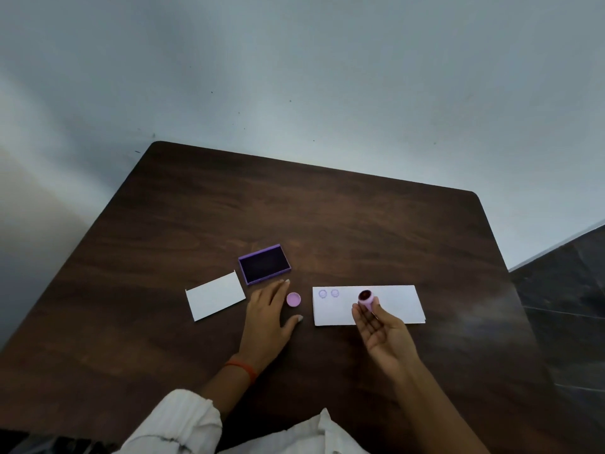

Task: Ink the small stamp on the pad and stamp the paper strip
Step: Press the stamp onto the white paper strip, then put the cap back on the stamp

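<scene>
My right hand [381,332] holds the small lilac stamp [366,298] at its fingertips, lifted above the white paper strip [397,304], with the dark inked face turned up toward me. Two faint round prints mark the strip's left end [328,293]. The open purple ink pad [264,264] lies farther back to the left. My left hand [266,317] rests flat on the table, fingers apart, just below the pad. The stamp's round lilac cap [293,299] lies between that hand's fingers and thumb, not touched.
A white card [214,295] lies to the left of my left hand. Everything sits on a dark wooden table [327,217] whose far edge meets a pale wall. Dark floor tiles [569,290] show past the right edge.
</scene>
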`<state>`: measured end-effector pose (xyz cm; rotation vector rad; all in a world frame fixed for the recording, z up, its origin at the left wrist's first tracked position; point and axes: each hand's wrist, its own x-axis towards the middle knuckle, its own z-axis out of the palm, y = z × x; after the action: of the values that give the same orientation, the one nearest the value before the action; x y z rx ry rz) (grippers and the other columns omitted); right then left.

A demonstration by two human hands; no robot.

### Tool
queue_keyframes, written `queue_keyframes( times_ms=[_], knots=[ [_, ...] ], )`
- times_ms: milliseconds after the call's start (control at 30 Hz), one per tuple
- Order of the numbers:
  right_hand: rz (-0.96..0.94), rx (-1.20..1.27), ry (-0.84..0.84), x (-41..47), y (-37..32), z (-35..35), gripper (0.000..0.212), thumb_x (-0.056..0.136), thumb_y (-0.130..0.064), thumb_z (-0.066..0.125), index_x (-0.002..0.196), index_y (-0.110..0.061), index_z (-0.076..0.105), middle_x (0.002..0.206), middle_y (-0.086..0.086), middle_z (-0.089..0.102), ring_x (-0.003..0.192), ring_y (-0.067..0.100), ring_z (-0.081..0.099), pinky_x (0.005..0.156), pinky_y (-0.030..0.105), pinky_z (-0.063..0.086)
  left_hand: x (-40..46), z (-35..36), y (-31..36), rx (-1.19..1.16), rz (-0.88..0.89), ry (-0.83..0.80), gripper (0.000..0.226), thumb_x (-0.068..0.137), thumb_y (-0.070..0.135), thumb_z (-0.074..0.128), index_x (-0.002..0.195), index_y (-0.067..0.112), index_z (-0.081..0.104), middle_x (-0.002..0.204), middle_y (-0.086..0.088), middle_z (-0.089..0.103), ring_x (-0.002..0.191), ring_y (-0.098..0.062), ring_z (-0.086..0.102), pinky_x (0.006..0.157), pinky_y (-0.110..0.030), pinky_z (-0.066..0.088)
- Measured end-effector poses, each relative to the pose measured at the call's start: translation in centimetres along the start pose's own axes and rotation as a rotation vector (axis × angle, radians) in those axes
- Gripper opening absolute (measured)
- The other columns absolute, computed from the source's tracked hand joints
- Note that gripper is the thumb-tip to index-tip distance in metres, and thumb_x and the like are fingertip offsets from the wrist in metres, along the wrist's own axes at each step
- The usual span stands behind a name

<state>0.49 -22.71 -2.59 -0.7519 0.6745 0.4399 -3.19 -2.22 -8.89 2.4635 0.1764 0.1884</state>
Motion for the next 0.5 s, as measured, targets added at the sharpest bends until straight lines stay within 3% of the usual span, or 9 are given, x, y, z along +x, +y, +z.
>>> queue_keyframes(
  times_ms=[167,367,500],
  knots=[
    [0.021,0.018,-0.014,0.1,1.1,-0.3,0.014,0.082,-0.009,0.059,0.09,0.001,0.065,0.075,0.016,0.076,0.072,0.024,0.073,0.057,0.029,0.061,0.4,-0.2,0.3,0.005,-0.077,-0.029,0.057,0.079,0.034,0.069,0.13,0.015,0.049,0.13,-0.005,0.051,0.118,-0.02,0.04,0.098,-0.028,0.036],
    [0.035,0.0,-0.035,0.2,1.8,0.1,0.028,0.065,-0.011,0.066,0.09,0.001,0.065,0.077,0.017,0.075,0.073,0.025,0.073,0.058,0.031,0.061,0.6,-0.3,0.7,0.008,-0.081,-0.011,0.038,0.081,0.027,0.068,0.116,0.016,0.062,0.118,-0.007,0.056,0.108,-0.021,0.045,0.091,-0.031,0.04],
    [0.043,-0.019,-0.033,0.0,2.1,0.4,0.022,0.073,-0.01,0.064,0.092,0.0,0.065,0.077,0.017,0.076,0.073,0.025,0.073,0.059,0.031,0.062,0.8,-0.7,0.9,-0.027,-0.086,-0.03,0.032,0.082,0.025,0.067,0.113,0.016,0.063,0.117,-0.005,0.057,0.108,-0.018,0.045,0.089,-0.024,0.036]
  ],
)
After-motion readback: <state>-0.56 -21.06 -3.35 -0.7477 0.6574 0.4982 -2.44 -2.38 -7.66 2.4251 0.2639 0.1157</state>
